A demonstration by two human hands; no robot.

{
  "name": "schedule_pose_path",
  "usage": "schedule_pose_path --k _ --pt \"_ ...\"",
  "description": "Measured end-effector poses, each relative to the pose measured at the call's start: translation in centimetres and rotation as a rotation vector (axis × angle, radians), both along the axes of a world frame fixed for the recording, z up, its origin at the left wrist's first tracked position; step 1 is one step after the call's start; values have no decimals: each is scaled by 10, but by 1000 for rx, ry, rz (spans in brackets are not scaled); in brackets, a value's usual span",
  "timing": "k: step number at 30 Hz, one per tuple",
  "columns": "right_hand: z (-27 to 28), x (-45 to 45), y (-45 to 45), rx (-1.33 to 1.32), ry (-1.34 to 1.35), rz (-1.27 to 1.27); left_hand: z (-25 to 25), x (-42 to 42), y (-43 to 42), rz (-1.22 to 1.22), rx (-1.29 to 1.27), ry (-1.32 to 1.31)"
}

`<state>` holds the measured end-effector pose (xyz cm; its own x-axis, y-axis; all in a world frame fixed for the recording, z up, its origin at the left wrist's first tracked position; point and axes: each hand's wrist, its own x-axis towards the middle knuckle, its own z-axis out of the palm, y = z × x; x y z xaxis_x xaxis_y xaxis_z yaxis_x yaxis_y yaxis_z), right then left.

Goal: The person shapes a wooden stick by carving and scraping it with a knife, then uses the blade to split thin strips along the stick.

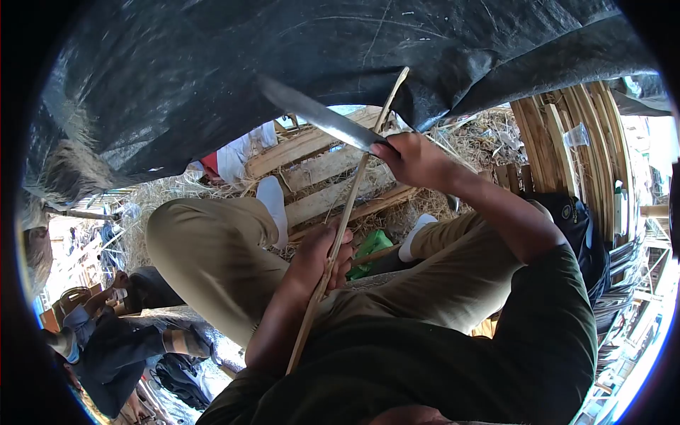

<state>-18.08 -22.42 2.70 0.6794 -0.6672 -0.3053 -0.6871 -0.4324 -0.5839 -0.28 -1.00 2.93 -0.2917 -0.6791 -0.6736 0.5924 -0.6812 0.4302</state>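
Observation:
A long thin wooden strip slants from beside my left forearm up to the dark sheet. My left hand is closed around its lower half, above my lap. My right hand grips a large knife by its handle, which the fingers mostly hide. The broad blade points up and to the left and crosses the strip in its upper part. Whether the edge bites into the wood, I cannot tell.
A black plastic sheet hangs across the top. Below it are wooden slats and scattered shavings. Split wood pieces stand at the right, near a dark bag. A green plastic wrapper lies between my legs. Another person sits at lower left.

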Motion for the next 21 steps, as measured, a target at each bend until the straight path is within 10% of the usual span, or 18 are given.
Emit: schedule_pose_path --k 21 --pt "-38 -16 15 -370 -237 78 3 -1 -9 4 64 34"
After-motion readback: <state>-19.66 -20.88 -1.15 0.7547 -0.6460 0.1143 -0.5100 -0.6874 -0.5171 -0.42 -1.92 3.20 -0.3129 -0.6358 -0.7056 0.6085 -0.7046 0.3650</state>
